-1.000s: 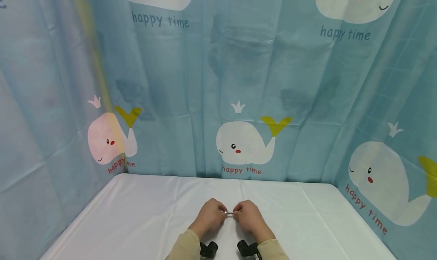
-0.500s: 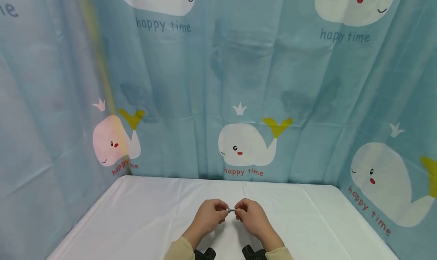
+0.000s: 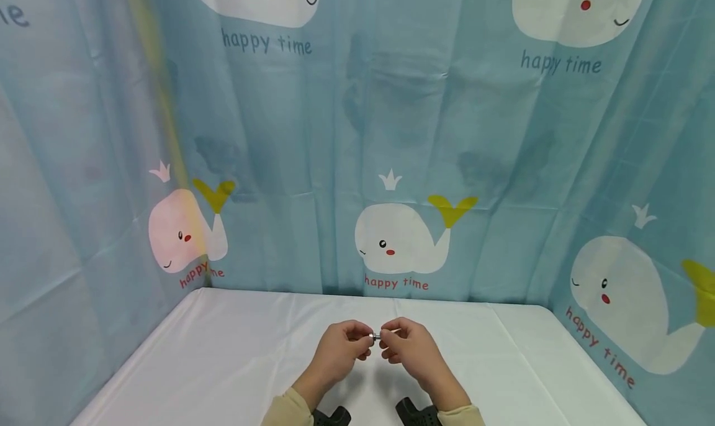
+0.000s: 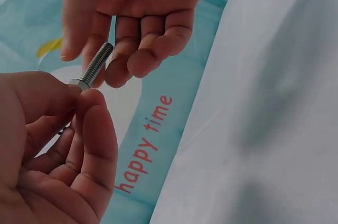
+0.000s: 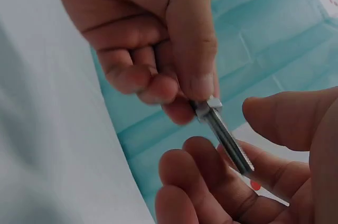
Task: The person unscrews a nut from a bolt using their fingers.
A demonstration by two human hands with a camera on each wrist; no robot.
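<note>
Head view: both hands up over the white counter [image 3: 223, 358], near its front-middle. Left hand [image 3: 337, 351] and right hand [image 3: 410, 348] meet fingertip to fingertip w/ a small metal bolt [image 3: 376, 336] between them. Whale-print curtain [image 3: 391, 134] hangs behind and on both sides.

Left wrist view: left hand [image 4: 50, 150] pinches the bolt [image 4: 94, 66] at its head end, thumb and forefinger curled round it. Threaded shaft sticks out toward the right hand [image 4: 132, 18], whose fingers are loosely bent and open round the tip; can't tell if they touch it.

Right wrist view: left hand [image 5: 148, 44] grips the bolt [image 5: 222, 129] by the hex head, shaft angled down into the right hand [image 5: 253, 182]. Right thumb and fingers spread apart, not closed on the bolt; shaft lies just over the fingers.
</note>
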